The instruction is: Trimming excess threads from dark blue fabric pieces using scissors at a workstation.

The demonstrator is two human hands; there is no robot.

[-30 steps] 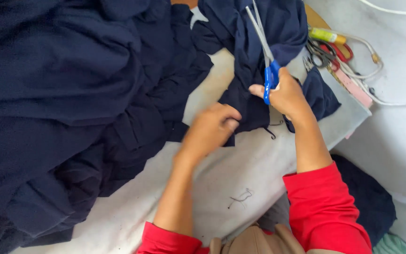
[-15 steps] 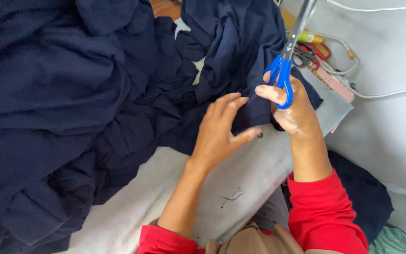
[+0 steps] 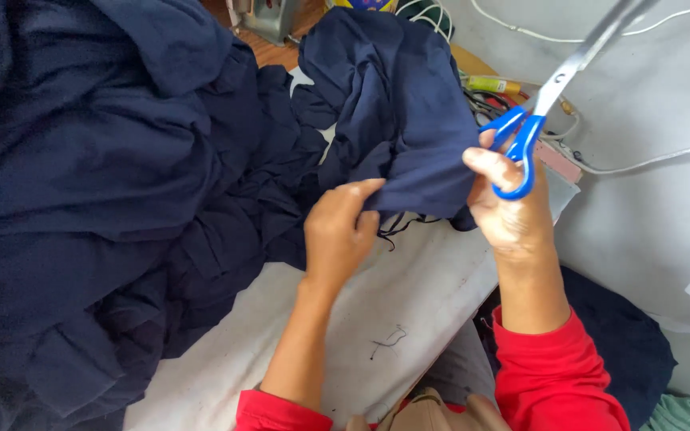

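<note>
**Scissors raised over navy cloth**

While the left hand (image 3: 343,233) is pinching the lower edge of the navy cloth (image 3: 397,120), the right hand (image 3: 513,209) is gripping the scissors (image 3: 549,96) tightly, fingers through the blue handles. Their long axis is slanting up and to the right, blades pointing toward the top right corner, handles lowest. They are hanging just right of the cloth, above the pale table (image 3: 313,351). No containers are showing clearly.

**Dark cloth and blue scissors**

The navy cloth (image 3: 393,120) is bunched and lifted off the white table, loose threads hanging from its lower edge. The scissors (image 3: 549,96), with blue handles and silver blades, point up and right, just beside the cloth.
</note>
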